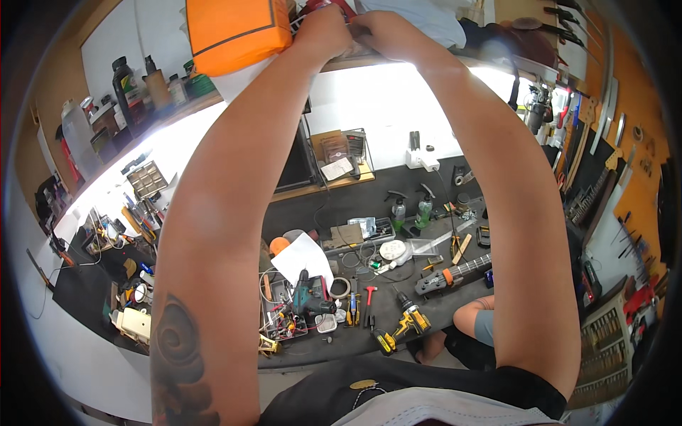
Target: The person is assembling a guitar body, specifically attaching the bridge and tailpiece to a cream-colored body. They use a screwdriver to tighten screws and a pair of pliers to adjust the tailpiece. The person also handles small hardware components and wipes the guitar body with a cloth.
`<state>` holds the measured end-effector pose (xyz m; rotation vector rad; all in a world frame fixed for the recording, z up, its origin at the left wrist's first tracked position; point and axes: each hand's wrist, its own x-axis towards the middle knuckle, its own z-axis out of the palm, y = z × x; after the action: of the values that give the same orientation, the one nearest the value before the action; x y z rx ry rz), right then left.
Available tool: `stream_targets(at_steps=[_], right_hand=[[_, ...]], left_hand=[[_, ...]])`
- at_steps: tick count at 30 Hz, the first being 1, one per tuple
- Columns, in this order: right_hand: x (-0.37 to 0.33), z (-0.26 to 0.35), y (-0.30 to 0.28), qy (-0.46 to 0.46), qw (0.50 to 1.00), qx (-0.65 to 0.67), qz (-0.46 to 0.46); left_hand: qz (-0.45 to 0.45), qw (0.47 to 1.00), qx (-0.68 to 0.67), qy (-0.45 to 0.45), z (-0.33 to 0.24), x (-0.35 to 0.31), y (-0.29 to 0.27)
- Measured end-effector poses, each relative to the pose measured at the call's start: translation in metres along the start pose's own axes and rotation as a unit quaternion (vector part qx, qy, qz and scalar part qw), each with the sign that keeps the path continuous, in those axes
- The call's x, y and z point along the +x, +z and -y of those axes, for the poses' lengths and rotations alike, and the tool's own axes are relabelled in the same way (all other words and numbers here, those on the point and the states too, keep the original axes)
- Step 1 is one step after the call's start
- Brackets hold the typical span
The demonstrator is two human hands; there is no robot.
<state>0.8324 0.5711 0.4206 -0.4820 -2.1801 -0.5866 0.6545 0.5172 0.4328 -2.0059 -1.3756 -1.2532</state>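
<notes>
Both arms reach up to a high shelf at the top of the head view. My left hand (323, 34) is closed at the shelf, right beside an orange package (238, 37). My right hand (389, 34) meets it from the other side, its fingers curled inward. A red item (328, 6) shows just behind the left hand. What the fingers hold between them is hidden by the hands. White-grey fabric or plastic (430, 21) lies on the shelf to the right of my right hand.
Bottles (126, 89) line the shelf at left. Below, the dark workbench carries a yellow cordless drill (410, 319), a green drill (310, 295), a red hammer (370, 297) and a guitar neck (462, 272). Someone's bent leg (472, 319) shows beside the bench. Tools hang along the right wall.
</notes>
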Motion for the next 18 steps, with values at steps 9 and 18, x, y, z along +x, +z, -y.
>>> stream_targets(at_steps=[9, 18], right_hand=[[-0.006, -0.008, 0.009, -0.018, 0.999, -0.017, -0.037], [-0.012, 0.001, 0.005, -0.018, 0.998, 0.031, -0.057]], left_hand=[[-0.006, 0.997, -0.03, 0.066, 0.021, -0.01, 0.015], [0.112, 0.988, -0.105, -0.008, 0.042, 0.026, 0.025]])
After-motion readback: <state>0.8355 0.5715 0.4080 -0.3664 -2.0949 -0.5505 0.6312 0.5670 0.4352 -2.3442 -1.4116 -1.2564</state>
